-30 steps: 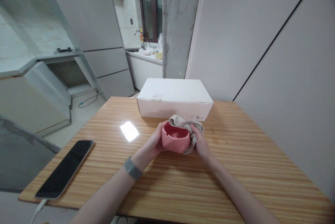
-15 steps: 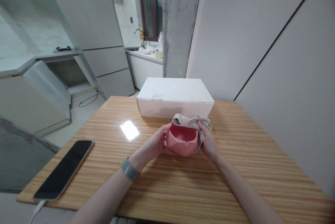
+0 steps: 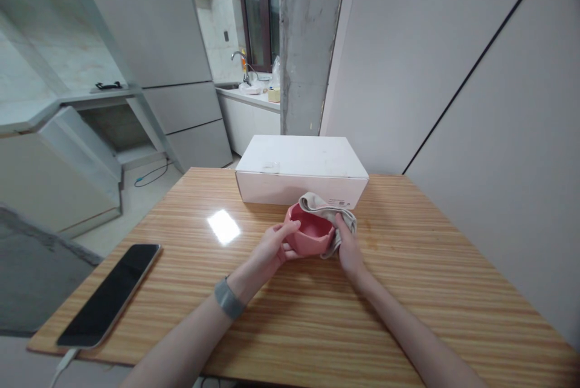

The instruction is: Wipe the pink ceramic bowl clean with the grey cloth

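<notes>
A pink faceted bowl with notches in its rim, resembling an ashtray (image 3: 308,243), is held above the table, tilted so that its hollow faces me. My left hand (image 3: 276,245) grips its left side, thumb over the rim and fingers beneath. On the other side, my right hand (image 3: 348,248) is closed on a folded greyish-beige cloth (image 3: 338,214), thumb on top. The cloth lies over the far right rim and hangs down the right side. The right fingers are mostly hidden behind the cloth.
Behind the hands stands a white cardboard box (image 3: 301,161) on the striped wooden table (image 3: 408,291). A black phone (image 3: 111,294) with a white charging cable (image 3: 67,364) lies at the left edge. Farther back are a sink counter and a concrete pillar (image 3: 310,43).
The pink ashtray has moved slightly up and left and turned in my hands. My left thumb now lies over its rim. My right hand and the cloth have shifted left with it.
</notes>
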Motion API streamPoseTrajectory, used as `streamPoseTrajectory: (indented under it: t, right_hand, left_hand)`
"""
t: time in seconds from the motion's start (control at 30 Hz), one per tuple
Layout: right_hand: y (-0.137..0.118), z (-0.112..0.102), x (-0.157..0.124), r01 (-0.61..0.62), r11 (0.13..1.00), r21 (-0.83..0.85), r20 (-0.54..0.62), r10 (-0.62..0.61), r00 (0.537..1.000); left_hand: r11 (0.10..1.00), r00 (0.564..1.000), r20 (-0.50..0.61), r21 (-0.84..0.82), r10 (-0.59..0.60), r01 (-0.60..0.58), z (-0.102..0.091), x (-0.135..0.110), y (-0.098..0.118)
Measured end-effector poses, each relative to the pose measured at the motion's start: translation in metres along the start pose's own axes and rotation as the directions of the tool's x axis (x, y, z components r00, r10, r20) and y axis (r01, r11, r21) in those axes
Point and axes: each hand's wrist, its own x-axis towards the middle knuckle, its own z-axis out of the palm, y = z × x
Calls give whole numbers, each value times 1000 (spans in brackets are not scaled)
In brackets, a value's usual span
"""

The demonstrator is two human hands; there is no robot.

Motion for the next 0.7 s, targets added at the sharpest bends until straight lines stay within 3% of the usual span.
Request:
streamPoseTrajectory:
  t: [0.13, 0.33, 0.43, 0.57, 0.7]
  right_hand:
    - [0, 2, -1, 64, 995, -73, 1, -64, 998]
    - [-2, -13, 21, -45, 999, -5, 81, 45, 996]
    - [-4, -18, 23, -103, 995, 5, 124, 102, 987]
    - [-5, -17, 20, -130, 992, -6, 146, 129, 981]
    - [-2, -14, 19, -57, 998, -38, 84, 60, 995]
  left_hand:
    - [997, 996, 42, -36, 76, -75, 2, -3, 0]
    - [977, 971, 112, 26, -213, 211, -7, 2, 8]
    - [956, 943, 162, 52, -292, 287, -12, 4, 8]
    - [965, 945, 196, 24, -260, 261, -13, 5, 4]
    - [986, 982, 103, -28, -161, 164, -10, 7, -1]
